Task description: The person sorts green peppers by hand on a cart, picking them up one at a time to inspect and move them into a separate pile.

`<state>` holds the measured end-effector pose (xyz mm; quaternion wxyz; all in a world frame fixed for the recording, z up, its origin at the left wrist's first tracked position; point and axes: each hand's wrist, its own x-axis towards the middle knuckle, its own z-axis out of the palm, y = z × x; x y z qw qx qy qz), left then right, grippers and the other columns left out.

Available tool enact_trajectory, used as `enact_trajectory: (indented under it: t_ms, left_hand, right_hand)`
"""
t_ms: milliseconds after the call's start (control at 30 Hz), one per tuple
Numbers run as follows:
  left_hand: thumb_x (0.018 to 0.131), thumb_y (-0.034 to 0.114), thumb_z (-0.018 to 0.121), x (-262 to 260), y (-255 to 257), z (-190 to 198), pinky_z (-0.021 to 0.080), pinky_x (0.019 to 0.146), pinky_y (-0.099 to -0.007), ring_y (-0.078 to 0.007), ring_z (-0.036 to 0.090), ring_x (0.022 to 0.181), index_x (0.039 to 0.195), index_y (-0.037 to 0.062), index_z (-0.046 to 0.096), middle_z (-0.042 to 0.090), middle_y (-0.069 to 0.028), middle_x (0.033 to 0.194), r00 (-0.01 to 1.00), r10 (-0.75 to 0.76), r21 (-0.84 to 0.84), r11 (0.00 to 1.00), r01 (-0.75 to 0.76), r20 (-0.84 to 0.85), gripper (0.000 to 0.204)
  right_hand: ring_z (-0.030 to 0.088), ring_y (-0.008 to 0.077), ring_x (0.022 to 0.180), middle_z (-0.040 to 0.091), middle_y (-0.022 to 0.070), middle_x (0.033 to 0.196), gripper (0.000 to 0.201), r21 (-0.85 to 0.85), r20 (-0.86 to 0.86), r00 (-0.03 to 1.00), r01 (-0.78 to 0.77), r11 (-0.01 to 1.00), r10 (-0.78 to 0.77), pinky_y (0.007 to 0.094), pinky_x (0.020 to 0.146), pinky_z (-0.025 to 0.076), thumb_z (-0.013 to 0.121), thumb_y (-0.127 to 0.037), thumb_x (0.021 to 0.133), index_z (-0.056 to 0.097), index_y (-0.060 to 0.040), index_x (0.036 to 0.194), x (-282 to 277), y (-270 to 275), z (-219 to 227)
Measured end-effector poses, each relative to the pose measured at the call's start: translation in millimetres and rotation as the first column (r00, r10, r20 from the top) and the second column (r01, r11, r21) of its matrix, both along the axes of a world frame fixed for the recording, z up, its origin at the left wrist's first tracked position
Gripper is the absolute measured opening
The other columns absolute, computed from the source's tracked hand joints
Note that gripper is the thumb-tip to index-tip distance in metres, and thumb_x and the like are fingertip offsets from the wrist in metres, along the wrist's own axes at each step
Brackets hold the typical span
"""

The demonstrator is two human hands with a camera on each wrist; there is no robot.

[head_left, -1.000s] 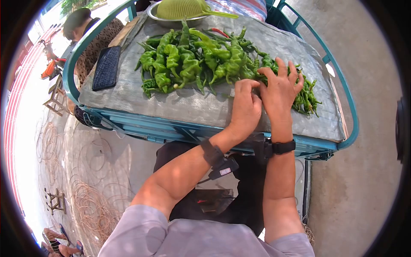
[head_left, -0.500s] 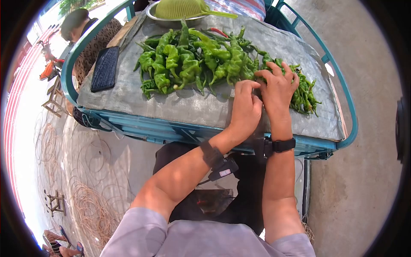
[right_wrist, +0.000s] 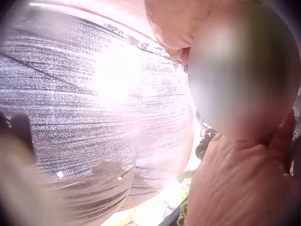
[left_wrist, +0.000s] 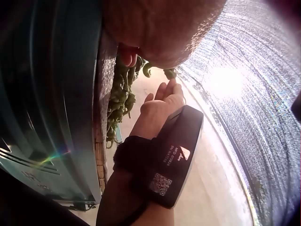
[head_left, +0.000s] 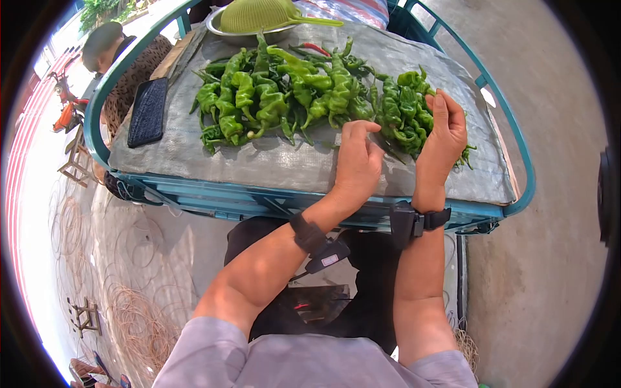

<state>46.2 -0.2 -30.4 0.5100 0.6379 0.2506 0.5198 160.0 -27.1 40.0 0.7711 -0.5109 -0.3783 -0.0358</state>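
Green peppers [head_left: 272, 90] lie in a broad heap on the grey sheet [head_left: 272, 165]. To its right is a smaller pile of green peppers [head_left: 404, 116]. My right hand [head_left: 443, 139] stands on edge against the right side of the smaller pile, fingers extended and slightly bent; in the left wrist view its palm faces up and inward. My left hand [head_left: 358, 158] is at the front, just below the gap between the heaps, with its fingers loosely bent and no pepper visible in them. In the right wrist view, a blurred oval hides much of the hands' work.
A metal bowl [head_left: 223, 29] with a yellow-green strainer [head_left: 255, 14] stands at the back. A dark phone-like slab [head_left: 147, 113] lies at the left. Blue rails [head_left: 517, 145] border the cart bed. A person [head_left: 123, 64] sits beyond the left rail.
My right hand has moved off the top of the smaller pile to its right side, with the palm turned inward. That pile now shows between my hands. The view has shifted slightly.
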Motion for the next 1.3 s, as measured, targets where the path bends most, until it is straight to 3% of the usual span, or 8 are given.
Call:
enact_trajectory:
  t_ms: [267,400,500,633,833,1067,1167,1300]
  left_hand:
    - [0.086,-0.009,0.048,0.1,1.6,-0.3,0.053,0.067,-0.0279,-0.0153,0.063,0.081,0.116,-0.0007,0.052,0.046,-0.0113,0.112,0.998,-0.054,-0.070,0.996,0.053,-0.023,0.031]
    - [0.088,-0.008,0.048,1.4,2.4,-3.1,0.054,0.067,-0.0269,-0.0141,0.063,0.082,0.116,-0.0002,0.051,0.048,-0.0108,0.109,0.998,-0.043,-0.029,0.999,0.042,-0.034,0.029]
    - [0.090,-0.007,0.048,1.3,2.2,-3.7,0.054,0.067,-0.0268,-0.0137,0.063,0.083,0.117,0.0004,0.050,0.049,-0.0101,0.107,0.998,-0.055,-0.044,0.998,0.054,-0.025,0.028]
    - [0.091,-0.005,0.048,0.6,2.1,-4.9,0.053,0.067,-0.0259,-0.0131,0.063,0.082,0.119,0.0012,0.046,0.051,-0.0095,0.105,0.999,-0.043,-0.039,0.998,0.042,-0.029,0.029]
    - [0.096,0.004,0.053,-4.9,-9.6,6.1,0.047,0.063,-0.0241,-0.0098,0.057,0.076,0.120,0.0023,0.043,0.049,-0.0068,0.100,0.965,-0.078,-0.222,0.965,0.136,0.251,0.026]
    - [0.090,0.004,0.062,-19.8,-11.4,10.9,0.042,0.073,-0.0262,-0.0119,0.047,0.086,0.124,0.0042,0.044,0.046,-0.0050,0.100,0.989,0.133,0.243,0.959,-0.146,0.069,0.038]
    - [0.085,0.001,0.064,-27.3,10.8,29.1,0.042,0.081,-0.0307,-0.0183,0.045,0.094,0.121,0.0036,0.046,0.048,-0.0086,0.105,0.875,0.472,0.516,0.726,-0.455,0.107,0.041]
    - [0.080,0.010,0.070,-29.3,35.3,28.3,0.039,0.093,-0.0417,-0.0298,0.044,0.111,0.135,0.0072,0.047,0.052,-0.0128,0.116,0.693,0.704,0.719,0.561,-0.410,-0.154,0.060]
  right_hand:
    - [0.066,0.0151,0.097,0.069,0.0090,0.101,0.014,0.157,-0.117,0.993,0.036,0.987,-0.018,0.0257,0.089,0.048,0.061,-0.010,0.097,0.062,-0.0009,0.108,16.3,-10.6,-0.2]
    - [0.066,0.0163,0.092,0.069,0.0089,0.098,0.016,-0.039,-0.186,0.981,0.042,0.998,-0.048,0.0285,0.086,0.049,0.062,-0.015,0.097,0.063,-0.0030,0.108,49.5,-14.2,-30.5]
    - [0.065,0.0201,0.089,0.069,0.0088,0.095,0.020,-0.310,0.121,0.944,0.329,0.892,-0.306,0.0322,0.084,0.048,0.066,-0.019,0.093,0.065,-0.0064,0.108,54.7,-16.0,-38.9]
    - [0.061,0.0252,0.092,0.069,0.0076,0.098,0.018,-0.144,0.618,0.420,0.892,0.429,-0.664,0.0354,0.084,0.047,0.068,-0.015,0.087,0.067,-0.0069,0.103,40.1,-18.6,-31.0]
    - [0.067,0.0272,0.084,0.068,0.0057,0.108,0.019,-0.334,0.550,0.828,0.336,0.880,-0.107,0.0355,0.070,0.052,0.062,-0.011,0.090,0.066,-0.0128,0.108,-13.6,-18.3,-16.4]
    - [0.069,0.0301,0.085,0.067,0.0057,0.109,0.028,-0.508,0.586,0.811,0.360,0.783,0.008,0.0389,0.067,0.055,0.063,-0.012,0.088,0.062,-0.0154,0.116,-38.4,-7.0,-22.6]
    - [0.070,0.0312,0.084,0.066,0.0068,0.112,0.035,-0.533,0.661,0.750,0.469,0.704,0.001,0.0400,0.066,0.056,0.061,-0.009,0.087,0.058,-0.0129,0.122,-42.6,-6.4,-27.8]
    - [0.070,0.0330,0.082,0.064,0.0098,0.114,0.041,-0.537,0.764,0.639,0.553,0.637,0.090,0.0419,0.066,0.056,0.059,-0.004,0.084,0.054,-0.0090,0.125,-45.6,-0.4,-39.1]
